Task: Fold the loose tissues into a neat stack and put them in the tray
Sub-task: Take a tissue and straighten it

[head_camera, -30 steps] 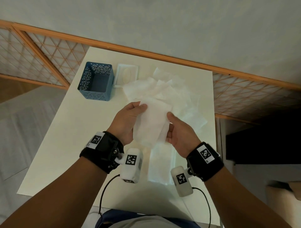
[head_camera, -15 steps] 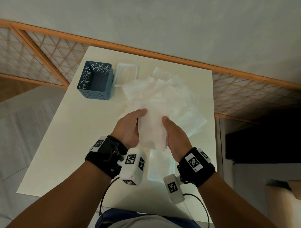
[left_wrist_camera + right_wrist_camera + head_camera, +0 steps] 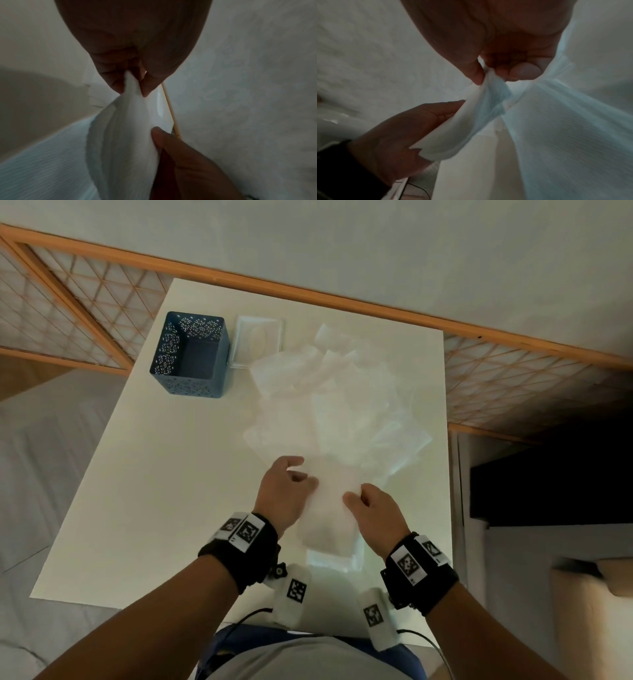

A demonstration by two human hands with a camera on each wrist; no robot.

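Observation:
A folded white tissue (image 3: 330, 508) hangs between my hands above the table's near part. My left hand (image 3: 286, 491) pinches its left edge between thumb and fingers (image 3: 132, 83). My right hand (image 3: 371, 510) pinches its right edge (image 3: 485, 78). Below it a folded tissue (image 3: 334, 559) lies flat on the table. A heap of loose white tissues (image 3: 339, 402) spreads over the table's middle and right. The blue perforated tray (image 3: 190, 361) stands at the far left, with nothing visible inside.
A white tissue-box lid (image 3: 258, 340) lies right of the tray. The white table (image 3: 164, 474) has bare surface on its left half. A wooden lattice screen (image 3: 68, 302) runs behind the table. Cables hang off the near edge by my wrists.
Both hands have moved toward me and lower with the tissue, which went from held up and loose to a narrower fold near the flat tissue.

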